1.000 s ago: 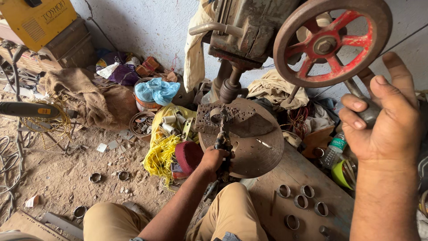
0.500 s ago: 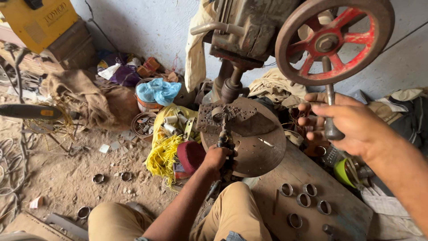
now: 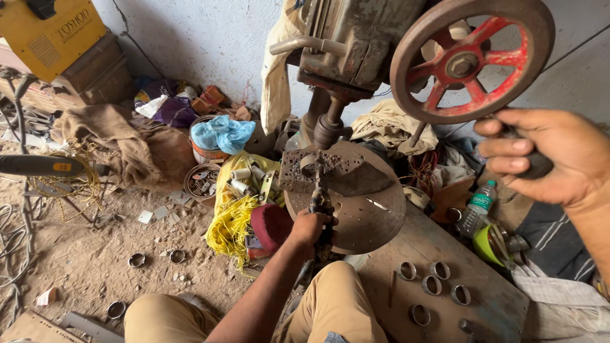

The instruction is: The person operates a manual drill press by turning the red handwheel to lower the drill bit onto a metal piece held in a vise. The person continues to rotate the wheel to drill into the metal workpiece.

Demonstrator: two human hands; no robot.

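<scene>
Head view looks down on a drill press standing against the wall, its red-spoked wheel at upper right and its round steel table below the spindle. On that table, under the chuck, lies a pitted metal block with a small ring seated in it. The right hand is closed around a dark feed handle just below the wheel. The left hand grips pliers at the table's near edge, their nose reaching up to the ring. That ring looks stiff, light and smooth, likely slippery and sharp-edged, so it seems best held by its outer wall with the pliers rather than with bare fingers. To the right, a wooden board carries five more rings near its left edge. Left of the table sit a yellow bundle, a red cap and a tin of scrap; a plastic bottle stands at the right. The block's raised edge and the chuck close above crowd the ring.
</scene>
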